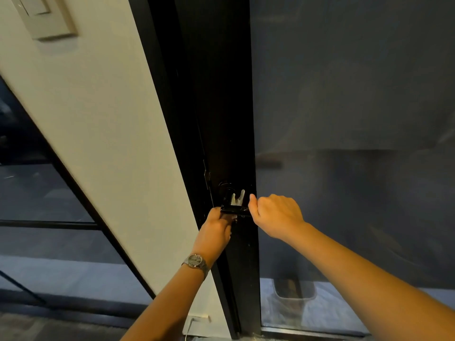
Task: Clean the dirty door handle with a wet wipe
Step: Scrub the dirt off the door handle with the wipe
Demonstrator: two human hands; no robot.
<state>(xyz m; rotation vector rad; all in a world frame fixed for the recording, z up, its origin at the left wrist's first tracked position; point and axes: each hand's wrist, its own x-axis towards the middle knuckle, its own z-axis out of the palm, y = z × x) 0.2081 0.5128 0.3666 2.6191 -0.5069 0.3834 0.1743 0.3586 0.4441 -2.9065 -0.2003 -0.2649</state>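
Note:
The black lever door handle sits on the black door frame at mid-height. My left hand, with a watch on its wrist, grips the handle's left end from below. My right hand curls its fingers round the handle's right end, thumb pointing up. A crumpled white wet wipe sticks up just above the handle between my hands, next to my right thumb. Most of the wipe is hidden behind the handle and my fingers.
The door's dark frosted glass panel fills the right side. A white wall with a light switch stands at the left. A wall socket with a white cable sits low near the floor.

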